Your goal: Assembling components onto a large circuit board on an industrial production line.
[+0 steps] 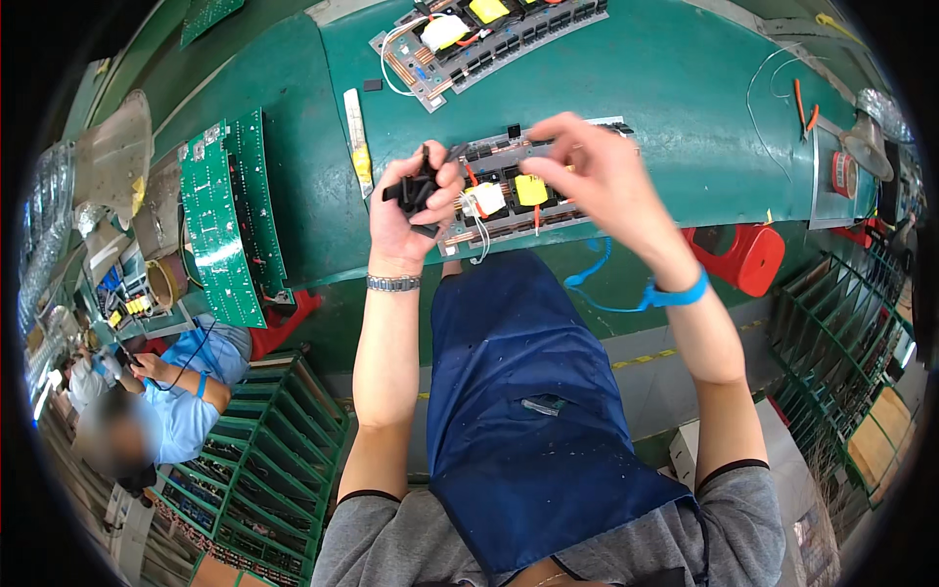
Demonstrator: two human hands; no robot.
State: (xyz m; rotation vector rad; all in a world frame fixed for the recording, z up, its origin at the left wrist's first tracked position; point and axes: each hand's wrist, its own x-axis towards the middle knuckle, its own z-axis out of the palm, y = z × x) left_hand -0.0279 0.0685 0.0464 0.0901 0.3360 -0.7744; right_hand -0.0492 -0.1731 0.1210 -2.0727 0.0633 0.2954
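Palm up, my left hand (416,205) holds a bunch of small black plastic pieces (418,190), its fingers curled round them. Just right of it, my right hand (606,171) hovers over a circuit board (489,233), thumb and forefinger apart with nothing visible between them. That board lies along the near edge of the green bench and carries a yellow-wrapped transformer (531,190), a white-wrapped part (484,201), wires and black components. Part of its right half is hidden behind my right hand. A blue wrist strap (677,292) with a coiled cord circles my right wrist.
A second circuit board (489,49) lies farther back on the bench (704,88). Left are a yellow-and-white stick-like tool (358,142) and upright green boards (220,225). Orange-handled pliers (806,110) and a solder reel (843,173) sit right. A co-worker (186,391) is at lower left.
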